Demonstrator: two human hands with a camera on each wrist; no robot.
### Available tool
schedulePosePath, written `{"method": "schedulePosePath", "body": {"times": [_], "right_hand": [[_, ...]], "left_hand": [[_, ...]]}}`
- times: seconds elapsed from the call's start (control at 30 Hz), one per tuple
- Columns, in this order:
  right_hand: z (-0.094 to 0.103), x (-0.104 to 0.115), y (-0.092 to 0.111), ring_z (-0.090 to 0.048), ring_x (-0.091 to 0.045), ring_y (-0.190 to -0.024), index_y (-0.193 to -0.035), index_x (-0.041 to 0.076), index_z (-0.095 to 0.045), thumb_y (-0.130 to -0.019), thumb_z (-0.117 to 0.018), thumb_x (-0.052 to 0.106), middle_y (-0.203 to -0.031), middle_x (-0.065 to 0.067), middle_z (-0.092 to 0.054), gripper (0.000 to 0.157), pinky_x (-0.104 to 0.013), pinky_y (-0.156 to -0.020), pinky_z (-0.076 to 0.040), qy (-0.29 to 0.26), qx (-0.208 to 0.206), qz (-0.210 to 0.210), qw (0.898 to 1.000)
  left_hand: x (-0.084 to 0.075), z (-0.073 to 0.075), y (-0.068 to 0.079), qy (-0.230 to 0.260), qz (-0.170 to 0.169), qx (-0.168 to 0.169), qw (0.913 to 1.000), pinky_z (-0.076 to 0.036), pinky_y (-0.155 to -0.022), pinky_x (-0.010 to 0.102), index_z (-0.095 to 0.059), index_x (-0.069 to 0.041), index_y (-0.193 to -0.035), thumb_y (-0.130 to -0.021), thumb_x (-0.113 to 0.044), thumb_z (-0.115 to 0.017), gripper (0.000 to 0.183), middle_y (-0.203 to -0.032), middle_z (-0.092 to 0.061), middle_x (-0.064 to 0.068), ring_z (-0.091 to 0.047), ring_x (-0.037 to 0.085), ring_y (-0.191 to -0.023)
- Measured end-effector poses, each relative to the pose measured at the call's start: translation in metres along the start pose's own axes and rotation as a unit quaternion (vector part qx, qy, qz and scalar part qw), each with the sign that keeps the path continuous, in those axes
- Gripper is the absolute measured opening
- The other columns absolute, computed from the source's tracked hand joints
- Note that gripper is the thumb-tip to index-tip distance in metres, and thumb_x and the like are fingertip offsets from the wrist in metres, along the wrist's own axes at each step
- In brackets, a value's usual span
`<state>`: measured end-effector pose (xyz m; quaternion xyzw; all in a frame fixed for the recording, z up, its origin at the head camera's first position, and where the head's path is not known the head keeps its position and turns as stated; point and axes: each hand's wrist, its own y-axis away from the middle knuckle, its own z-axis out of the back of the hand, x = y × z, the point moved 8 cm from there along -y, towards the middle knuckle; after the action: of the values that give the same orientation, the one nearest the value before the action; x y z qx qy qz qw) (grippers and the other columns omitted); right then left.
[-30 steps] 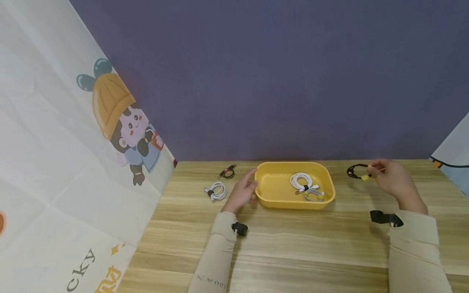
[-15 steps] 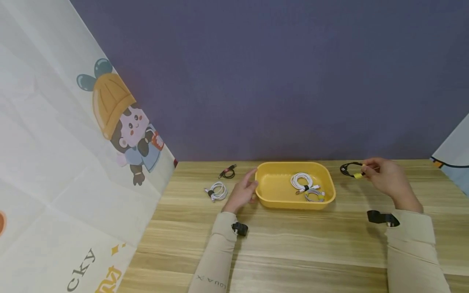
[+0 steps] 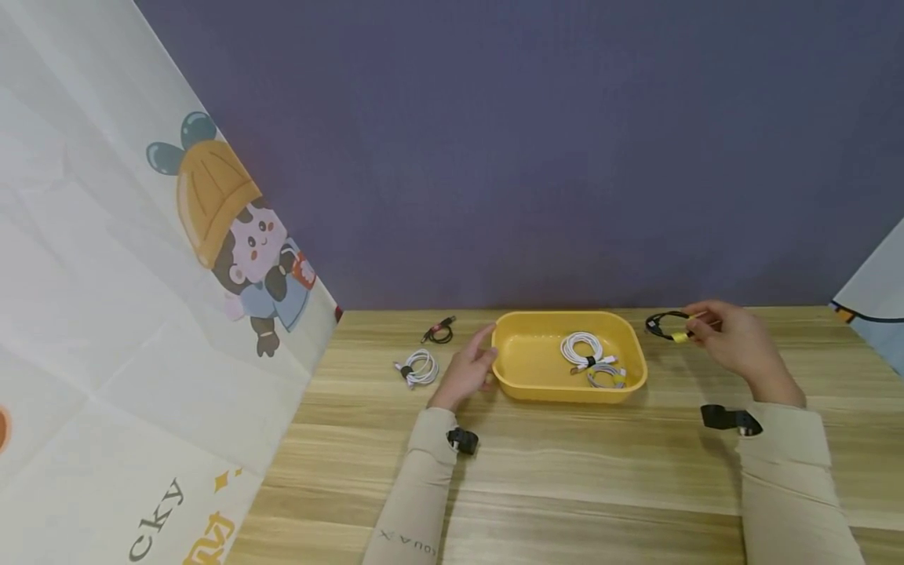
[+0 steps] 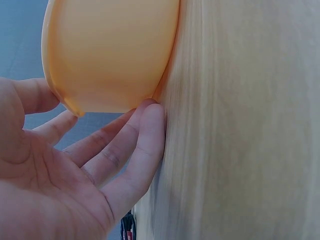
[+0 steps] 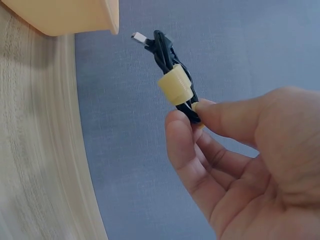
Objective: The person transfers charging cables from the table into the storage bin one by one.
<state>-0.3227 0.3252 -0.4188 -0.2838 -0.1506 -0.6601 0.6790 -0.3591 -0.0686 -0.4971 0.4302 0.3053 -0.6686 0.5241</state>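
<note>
My left hand (image 3: pixel 462 375) rests against the left end of a yellow plastic tray (image 3: pixel 523 392). In the left wrist view, the thumb touches the tray's rim while gently bent fingers (image 4: pixel 150 135) lie at its lower wall, close to the table. With thumb and fingertips my right hand (image 3: pixel 738 341) pinches a coiled black USB cable (image 5: pixel 162 50). A yellow tie (image 5: pixel 176 86) wraps the coil, and a metal plug sticks out at its end. This hand is just right of the tray. Inside the tray lie a coiled white cable (image 3: pixel 569 345) and a grey-white one with a yellow tie (image 3: pixel 619 382).
Left of the tray, a small black cable (image 3: pixel 442 340) with a red tie and a white coiled cable (image 3: pixel 429 367) with a black tie lie on the wooden table (image 3: pixel 600 479). A dark blue panel (image 3: pixel 530 157) stands behind the table.
My right hand has moved left toward the tray, carrying the black USB cable. The left hand and the tray have stayed in place.
</note>
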Motion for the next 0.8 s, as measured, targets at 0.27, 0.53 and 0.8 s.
{"method": "schedulePosePath", "body": {"times": [0.27,0.53,0.8], "right_hand": [[-0.002,0.006,0.001,-0.064,-0.02,-0.075,-0.125,0.001,-0.057,-0.102,-0.046,0.028,-0.098,-0.02,-0.067,0.036,-0.033,-0.055,-0.052,-0.002,0.005,0.002,1.0],[-0.002,0.012,0.0,-0.063,-0.012,-0.071,-0.122,0.002,-0.059,-0.101,-0.049,0.027,-0.095,-0.017,-0.069,0.034,-0.027,-0.053,-0.051,-0.008,0.003,0.008,1.0],[-0.008,0.019,-0.003,-0.062,-0.011,-0.072,-0.121,0.002,-0.06,-0.099,-0.052,0.026,-0.096,-0.018,-0.069,0.034,-0.026,-0.055,-0.05,-0.011,0.001,0.011,1.0]], "left_hand": [[-0.002,0.0,0.001,-0.002,-0.002,-0.002,1.0,-0.06,-0.058,0.032,-0.031,-0.042,-0.148,-0.102,-0.031,-0.047,0.05,-0.108,-0.066,0.013,-0.065,0.027,-0.067],[-0.003,0.0,0.001,0.0,0.001,0.0,1.0,-0.06,-0.059,0.033,-0.031,-0.052,-0.144,-0.102,-0.032,-0.047,0.049,-0.109,-0.067,0.013,-0.065,0.029,-0.067],[-0.002,0.0,0.0,-0.004,-0.004,-0.002,1.0,-0.06,-0.058,0.032,-0.031,-0.044,-0.147,-0.102,-0.033,-0.046,0.05,-0.105,-0.066,0.013,-0.065,0.029,-0.065]]}}
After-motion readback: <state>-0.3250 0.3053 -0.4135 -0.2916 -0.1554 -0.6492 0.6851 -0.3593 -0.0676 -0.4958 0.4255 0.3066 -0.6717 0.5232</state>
